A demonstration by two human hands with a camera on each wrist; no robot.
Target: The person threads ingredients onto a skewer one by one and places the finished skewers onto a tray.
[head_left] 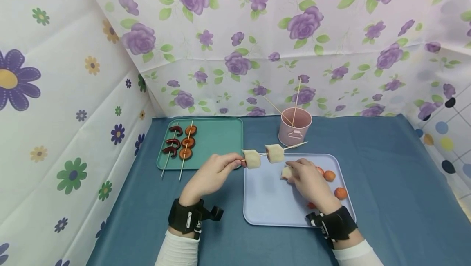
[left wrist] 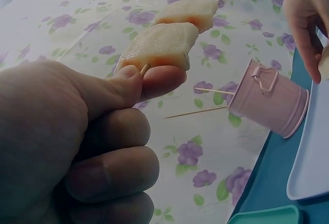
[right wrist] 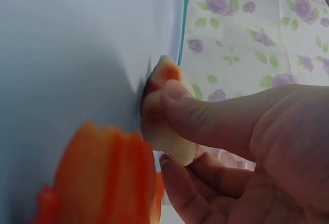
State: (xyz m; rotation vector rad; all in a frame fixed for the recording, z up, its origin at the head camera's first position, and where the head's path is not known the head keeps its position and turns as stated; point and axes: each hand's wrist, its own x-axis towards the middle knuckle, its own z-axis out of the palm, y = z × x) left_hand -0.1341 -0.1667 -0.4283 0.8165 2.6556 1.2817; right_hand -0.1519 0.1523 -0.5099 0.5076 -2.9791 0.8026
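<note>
My left hand [head_left: 213, 174] pinches the blunt end of a wooden skewer [head_left: 296, 146] between thumb and forefinger. Two pale, squarish food pieces [head_left: 252, 159] are threaded on it, and its pointed end sticks out to the right. In the left wrist view the nearer piece [left wrist: 159, 47] sits right by my fingertips. Over the lavender tray [head_left: 265, 200], my right hand [head_left: 312, 182] pinches another pale piece [head_left: 287, 172]. The right wrist view shows reddish-orange marks on this piece [right wrist: 154, 113]. Several orange carrot-like chunks [head_left: 340, 193] lie on the tray's right side, some partly hidden by my right hand.
At the left, a green tray [head_left: 217, 143] bears two loaded skewers, one with dark red curved pieces [head_left: 173, 141], the other with brown round slices [head_left: 188, 142]. A pink bucket [head_left: 290, 135] holding two thin sticks stands behind the lavender tray. Flowered cloth hangs behind.
</note>
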